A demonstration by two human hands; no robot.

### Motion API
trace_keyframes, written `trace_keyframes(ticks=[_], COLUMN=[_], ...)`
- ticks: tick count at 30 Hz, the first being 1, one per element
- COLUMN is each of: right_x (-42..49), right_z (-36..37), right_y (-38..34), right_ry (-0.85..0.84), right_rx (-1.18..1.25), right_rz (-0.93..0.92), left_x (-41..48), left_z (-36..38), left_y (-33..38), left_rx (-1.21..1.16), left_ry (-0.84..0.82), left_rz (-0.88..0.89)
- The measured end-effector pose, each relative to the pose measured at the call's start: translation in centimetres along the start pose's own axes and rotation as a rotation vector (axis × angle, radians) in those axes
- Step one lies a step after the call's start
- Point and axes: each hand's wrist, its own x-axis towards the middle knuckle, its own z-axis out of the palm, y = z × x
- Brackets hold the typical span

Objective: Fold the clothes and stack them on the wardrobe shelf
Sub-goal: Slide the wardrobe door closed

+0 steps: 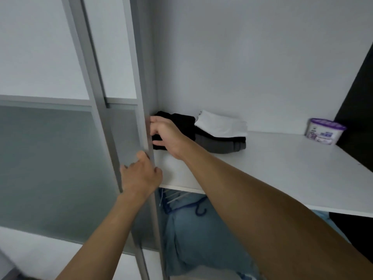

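Curling left hand [141,176] round sliding door edge [147,110]; pressing right hand [168,134], nearly straight, empty, at nine o'clock of folded clothes [222,126]. Advising slow, pinch-free slide.

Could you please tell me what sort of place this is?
Likely a home wardrobe: a grey-framed frosted sliding door, a white shelf bearing folded black, grey and white clothes, blue garments hung below.

Colour findings:
- White laminate wardrobe shelf [282,168].
- At the right grip [169,136]: black folded cloth garment [181,122].
- Right of that grip: grey folded knit garment [222,145], with a white folded cotton garment [222,125] on top.
- Far right of it: purple-and-white round plastic tub [323,131].
- At the left grip [141,176]: silver-framed frosted grey glass sliding door [125,130].
- Below both: pale blue denim garment [201,239].
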Motion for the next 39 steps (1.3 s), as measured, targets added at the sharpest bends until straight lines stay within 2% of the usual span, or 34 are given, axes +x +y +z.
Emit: trace_keyframes(ticks=[3,8,12,16,20,26,29,32,34,39], right_x=[-1.5,-4.9,-7.9,-11.1,-14.0,-19.9,-22.6,-25.0,-26.7,-31.1], right_z=[-2.9,-8.7,-14.1,-18.8,-22.9,-30.3,-34.1,-37.5,-39.4,-43.9], right_y=[0.3,1.0,1.8,2.4,3.0,3.7,3.7,3.7,4.0,5.1], right_ry=[0.008,0.024,0.095,0.229,0.425,0.696,0.832,0.926,0.997,1.185], right_rx=[-0.001,-0.023,-0.075,-0.194,-0.262,-0.637,-0.874,-0.983,-1.002,-0.995], right_rz=[-0.012,-0.058,-0.123,-0.200,-0.248,-0.194,-0.077,0.038,0.082,0.076], left_x=[-0.7,-2.3,-3.8,-5.7,-7.3,-10.2,-11.2,-10.5,-9.6,-8.9], left_z=[0.2,1.2,2.6,4.3,5.6,6.4,5.7,4.8,4.3,5.0], left_y=[2.6,7.5,12.1,17.4,23.0,30.4,32.6,34.3,35.5,39.7], left_rx=[-0.140,-0.157,-0.160,-0.146,-0.132,-0.226,-0.243,-0.174,-0.110,0.124], left_ry=[-0.006,-0.054,-0.024,-0.001,-0.049,-0.133,-0.047,0.181,0.298,0.385], left_rz=[0.027,0.105,0.245,0.394,0.498,0.770,1.009,1.275,1.343,1.429])
